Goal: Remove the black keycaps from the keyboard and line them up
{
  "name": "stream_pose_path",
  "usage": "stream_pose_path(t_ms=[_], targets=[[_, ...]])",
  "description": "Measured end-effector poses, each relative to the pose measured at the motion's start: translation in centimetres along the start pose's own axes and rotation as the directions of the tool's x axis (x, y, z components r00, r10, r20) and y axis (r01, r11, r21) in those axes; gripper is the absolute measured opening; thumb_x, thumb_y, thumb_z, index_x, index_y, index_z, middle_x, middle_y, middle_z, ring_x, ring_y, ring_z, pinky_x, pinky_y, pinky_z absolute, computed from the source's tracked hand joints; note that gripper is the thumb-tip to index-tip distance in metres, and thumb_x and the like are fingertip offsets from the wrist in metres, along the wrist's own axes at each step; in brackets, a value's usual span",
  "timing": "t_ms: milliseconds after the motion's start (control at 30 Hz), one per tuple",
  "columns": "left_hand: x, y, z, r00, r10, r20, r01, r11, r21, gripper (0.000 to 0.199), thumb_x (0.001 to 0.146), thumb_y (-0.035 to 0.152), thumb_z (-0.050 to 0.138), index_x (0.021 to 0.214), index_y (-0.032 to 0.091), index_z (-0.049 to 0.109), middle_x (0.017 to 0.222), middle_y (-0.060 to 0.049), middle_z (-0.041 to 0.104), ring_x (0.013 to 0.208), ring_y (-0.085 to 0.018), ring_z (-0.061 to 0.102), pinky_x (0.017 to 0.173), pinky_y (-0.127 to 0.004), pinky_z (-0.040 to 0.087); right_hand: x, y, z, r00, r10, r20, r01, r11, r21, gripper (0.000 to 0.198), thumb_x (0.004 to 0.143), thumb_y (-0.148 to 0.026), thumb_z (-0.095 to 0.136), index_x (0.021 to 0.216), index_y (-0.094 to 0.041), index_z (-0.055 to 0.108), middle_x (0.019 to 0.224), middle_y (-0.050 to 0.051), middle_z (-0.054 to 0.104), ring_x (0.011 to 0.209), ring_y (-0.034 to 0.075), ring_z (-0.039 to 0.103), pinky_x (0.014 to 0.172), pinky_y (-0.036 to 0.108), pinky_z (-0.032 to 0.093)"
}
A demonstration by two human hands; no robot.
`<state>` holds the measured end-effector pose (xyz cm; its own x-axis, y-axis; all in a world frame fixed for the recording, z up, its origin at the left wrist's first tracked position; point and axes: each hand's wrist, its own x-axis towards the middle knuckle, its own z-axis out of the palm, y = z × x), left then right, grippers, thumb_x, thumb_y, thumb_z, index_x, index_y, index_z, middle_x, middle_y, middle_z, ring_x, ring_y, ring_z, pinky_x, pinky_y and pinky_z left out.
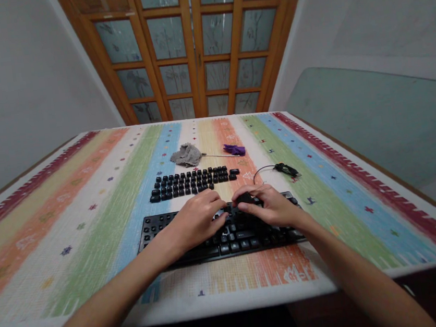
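Observation:
A black keyboard (pixel 204 252) lies in front of me near the table's front edge, bare of caps on much of its left side and with keys on its right part. My left hand (pixel 202 215) rests over its middle, thumb and fingers curled towards each other; a small pale glint shows between them, too small to name. Above the right part, my right hand (pixel 268 205) pinches a small black keycap (pixel 244 198) between thumb and fingers. Behind the keyboard, loose black keycaps (pixel 181 185) are laid out in rows.
Past the loose keycaps lie a crumpled grey cloth (pixel 186 155), a thin metal rod (pixel 221 156) and a purple cloth (pixel 234 150). A coiled black cable (pixel 286 170) sits at the right. The striped tablecloth (pixel 102 218) covers the table; a pale green panel (pixel 375 124) stands on the right.

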<state>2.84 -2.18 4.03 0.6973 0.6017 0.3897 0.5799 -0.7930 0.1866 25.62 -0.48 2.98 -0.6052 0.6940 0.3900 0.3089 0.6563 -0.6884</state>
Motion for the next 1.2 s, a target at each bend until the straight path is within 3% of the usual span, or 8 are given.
stream_pose_path(t_ms=[200,367,533,633,733,867,1067,1200], targets=[[0.3,-0.4,0.5,0.999,0.029,0.026,-0.032,0.995,0.100,0.009,0.083,0.017,0.053,0.081,0.014,0.061,0.079,-0.007,0.059,0.075,-0.019,0.055,0.067,-0.032,0.048,0.0,0.3,0.9,1.000,-0.014,0.006,0.014,0.998,-0.067,0.015,0.093,-0.026,0.057,0.103,-0.018,0.065,0.100,0.009,0.070,0.096,0.022,0.065,0.087,0.037,0.050],[0.4,-1.3,0.6,0.997,0.044,-0.066,-0.048,0.997,-0.065,0.005,0.082,0.019,0.056,0.081,0.016,0.060,0.078,-0.005,0.060,0.074,-0.018,0.055,0.066,-0.030,0.047,0.1,-0.1,1.2,0.999,0.017,-0.041,-0.019,0.999,-0.031,0.014,0.093,-0.027,0.055,0.099,-0.019,0.066,0.096,0.007,0.071,0.091,0.022,0.066,0.084,0.037,0.050],[0.6,-2.1,0.0,0.969,-0.010,-0.248,-0.057,0.963,-0.264,0.002,0.080,0.018,0.060,0.081,0.017,0.061,0.075,-0.002,0.062,0.070,-0.014,0.055,0.065,-0.028,0.047,0.3,-0.3,1.2,0.982,0.143,-0.123,-0.108,0.961,0.254,0.019,0.093,-0.035,0.056,0.099,-0.019,0.064,0.090,0.006,0.071,0.083,0.019,0.066,0.076,0.033,0.051],[0.9,-2.4,-0.1,0.951,-0.059,-0.303,-0.053,0.935,-0.350,0.004,0.080,0.019,0.064,0.080,0.015,0.063,0.074,-0.002,0.063,0.067,-0.013,0.054,0.063,-0.027,0.046,0.3,-0.2,1.2,0.971,0.193,-0.144,-0.112,0.893,0.437,0.023,0.093,-0.040,0.058,0.101,-0.019,0.063,0.089,0.005,0.072,0.073,0.015,0.063,0.070,0.029,0.051],[1.4,-2.6,0.0,0.940,-0.109,-0.323,-0.036,0.910,-0.412,0.006,0.080,0.021,0.065,0.079,0.015,0.062,0.074,-0.002,0.063,0.066,-0.012,0.055,0.061,-0.026,0.046,0.4,0.0,1.3,0.959,0.220,-0.180,-0.107,0.866,0.488,0.025,0.093,-0.042,0.058,0.101,-0.018,0.062,0.090,0.006,0.073,0.067,0.013,0.060,0.066,0.027,0.050],[1.9,-2.9,0.1,0.962,-0.042,-0.269,-0.049,0.945,-0.323,0.005,0.082,0.020,0.062,0.082,0.016,0.062,0.076,-0.002,0.063,0.068,-0.013,0.055,0.063,-0.027,0.047,0.3,-0.1,1.2,0.949,0.215,-0.231,-0.111,0.912,0.395,0.025,0.094,-0.041,0.056,0.101,-0.017,0.062,0.091,0.007,0.072,0.072,0.015,0.061,0.067,0.028,0.049],[2.6,-2.9,-0.2,0.976,0.197,-0.089,-0.195,0.980,0.039,0.008,0.086,0.019,0.053,0.087,0.014,0.060,0.080,-0.006,0.061,0.078,-0.019,0.055,0.070,-0.033,0.049,0.2,-0.3,1.4,0.960,0.089,-0.264,-0.080,0.996,0.044,0.019,0.095,-0.034,0.054,0.098,-0.019,0.066,0.094,0.007,0.072,0.087,0.020,0.066,0.074,0.032,0.051],[2.9,-2.8,-0.4,0.974,0.220,-0.048,-0.215,0.972,0.092,0.010,0.086,0.018,0.050,0.085,0.015,0.060,0.079,-0.006,0.060,0.076,-0.019,0.054,0.069,-0.033,0.049,0.3,-0.4,1.4,0.957,0.063,-0.283,-0.067,0.998,-0.006,0.018,0.095,-0.034,0.054,0.097,-0.021,0.067,0.095,0.007,0.073,0.088,0.021,0.067,0.078,0.034,0.051]])
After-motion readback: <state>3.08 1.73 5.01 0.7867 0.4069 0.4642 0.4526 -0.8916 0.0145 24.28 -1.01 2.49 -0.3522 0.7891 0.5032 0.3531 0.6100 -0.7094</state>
